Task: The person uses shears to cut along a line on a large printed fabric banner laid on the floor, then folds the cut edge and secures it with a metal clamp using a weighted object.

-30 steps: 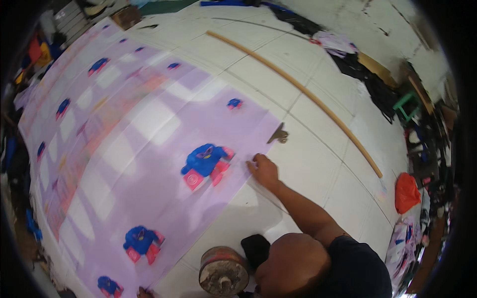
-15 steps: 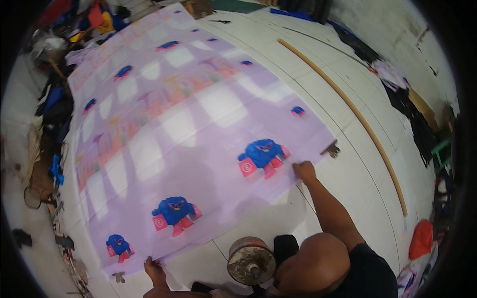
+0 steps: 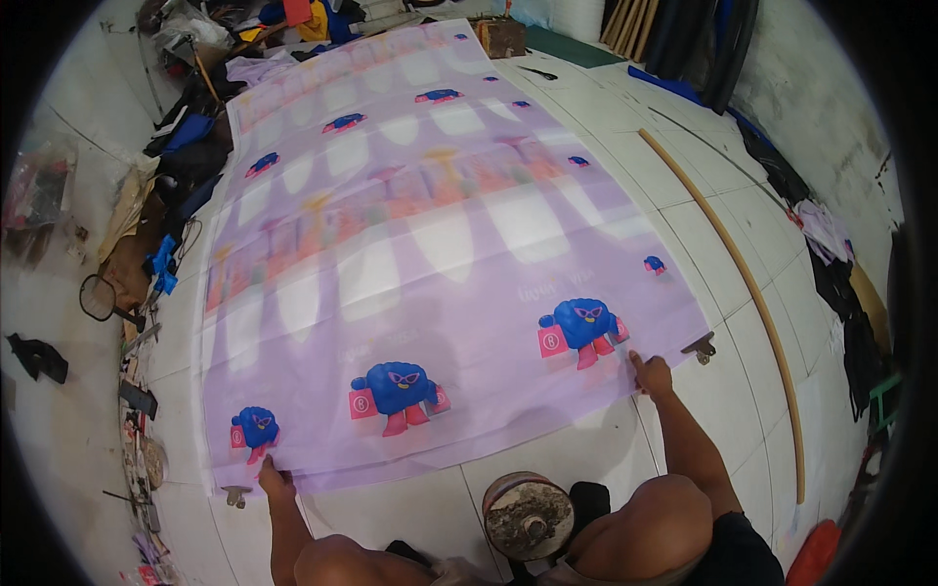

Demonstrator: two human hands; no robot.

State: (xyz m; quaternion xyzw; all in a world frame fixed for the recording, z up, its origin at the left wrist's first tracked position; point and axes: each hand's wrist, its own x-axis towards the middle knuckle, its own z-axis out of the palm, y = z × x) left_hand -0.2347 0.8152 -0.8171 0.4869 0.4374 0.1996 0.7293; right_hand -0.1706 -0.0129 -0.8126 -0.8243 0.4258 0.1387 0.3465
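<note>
A wide lilac printed sheet [image 3: 469, 381], patterned with blue cartoon figures and pale rounded shapes, lies spread over the tiled floor. My left hand [image 3: 276, 477] is closed on its near edge at the left, beside a metal clip [image 3: 235, 496] on the corner. At the right, my right hand [image 3: 652, 374] pinches the same edge between thumb and fingers. A second metal clip [image 3: 702, 347] grips the right corner, just beyond that hand. The near edge runs almost straight between my hands, with a narrow fold along it.
Between my knees stands a round, worn object [image 3: 529, 518] with a central knob. A long tan pole [image 3: 738, 264] lies right of the sheet. Clutter lines the left wall, including a racket-shaped item [image 3: 98, 297]. Dark rolls [image 3: 738, 54] lean at the far right.
The view has shifted, so the sheet and floor sit farther right in the picture. My left hand is closer to the left clip. Both hands still hold the near edge.
</note>
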